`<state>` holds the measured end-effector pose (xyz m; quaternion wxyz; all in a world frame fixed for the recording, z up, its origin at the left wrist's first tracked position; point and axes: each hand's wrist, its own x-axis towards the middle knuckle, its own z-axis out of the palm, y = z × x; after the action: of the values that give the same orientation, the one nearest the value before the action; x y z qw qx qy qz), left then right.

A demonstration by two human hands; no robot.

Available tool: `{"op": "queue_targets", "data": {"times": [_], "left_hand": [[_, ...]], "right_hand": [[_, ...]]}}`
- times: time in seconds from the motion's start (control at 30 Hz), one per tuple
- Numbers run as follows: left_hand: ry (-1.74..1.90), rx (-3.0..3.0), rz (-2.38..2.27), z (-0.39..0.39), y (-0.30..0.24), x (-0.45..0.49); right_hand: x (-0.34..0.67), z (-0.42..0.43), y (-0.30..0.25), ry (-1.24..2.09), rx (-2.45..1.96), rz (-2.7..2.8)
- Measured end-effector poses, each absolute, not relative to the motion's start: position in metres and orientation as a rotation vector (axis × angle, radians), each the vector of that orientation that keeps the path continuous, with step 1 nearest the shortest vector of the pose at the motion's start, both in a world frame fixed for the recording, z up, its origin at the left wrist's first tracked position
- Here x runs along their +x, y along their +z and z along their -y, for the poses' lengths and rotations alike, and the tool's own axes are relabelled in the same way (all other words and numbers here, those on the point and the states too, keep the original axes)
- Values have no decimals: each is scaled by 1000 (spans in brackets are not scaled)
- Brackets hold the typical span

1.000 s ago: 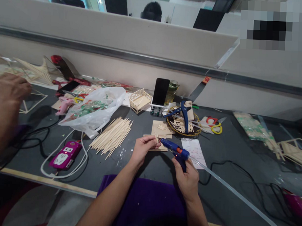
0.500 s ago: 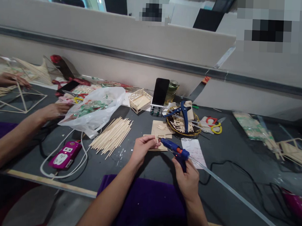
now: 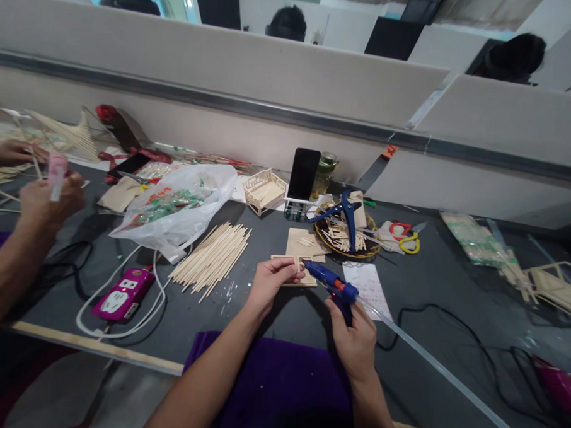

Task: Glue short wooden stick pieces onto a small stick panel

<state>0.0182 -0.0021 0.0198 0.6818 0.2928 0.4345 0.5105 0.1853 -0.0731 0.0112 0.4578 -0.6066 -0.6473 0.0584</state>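
My left hand (image 3: pixel 269 284) pinches a small wooden stick piece (image 3: pixel 296 263) above a flat stick panel (image 3: pixel 296 277) lying on the dark table. My right hand (image 3: pixel 353 338) is wrapped round the handle of a blue hot glue gun (image 3: pixel 332 283). Its nozzle touches the little piece by my left fingertips. A long clear glue stick (image 3: pixel 442 371) trails from the gun's back to the lower right. A square wooden board (image 3: pixel 304 242) lies just beyond the panel.
A bundle of bamboo sticks (image 3: pixel 213 255), a white plastic bag (image 3: pixel 182 204) and a pink power strip (image 3: pixel 122 294) lie at left. A phone on a stand (image 3: pixel 303 175), a second glue gun on a basket (image 3: pixel 346 218) and scissors (image 3: pixel 405 237) sit behind. A co-worker's hand (image 3: pixel 47 197) holds a pink glue gun far left.
My own hands have hardly moved. The co-worker's hand at left reached to the bag, picked up the pink glue gun and lifted it back toward their stick frame.
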Motion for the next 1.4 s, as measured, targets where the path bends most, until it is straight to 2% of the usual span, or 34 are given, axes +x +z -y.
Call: {"op": "queue_targets", "data": {"times": [0.17,0.37,0.53,0.87,1.03,1.13,1.4], "left_hand": [[1151,652,-960,3,21,17],[1113,591,-907,2,19,16],[1106,537,-869,0,19,15],[1031,488,-815,-1,21,15],[1012,494,-788,-1,20,15],[1005,494,-799,-1,19,16],[1024,521,-820,0,21,15]], "right_hand": [[185,75,16,362,-1546,1431],[193,76,24,929,-1405,997],[228,72,27,980,-1368,717],[299,76,-16,547,-1961,1001],[299,76,-19,-44,-2263,1336],[287,73,-2,-226,-2128,1428],[196,20,49,663,-1418,1542]]}}
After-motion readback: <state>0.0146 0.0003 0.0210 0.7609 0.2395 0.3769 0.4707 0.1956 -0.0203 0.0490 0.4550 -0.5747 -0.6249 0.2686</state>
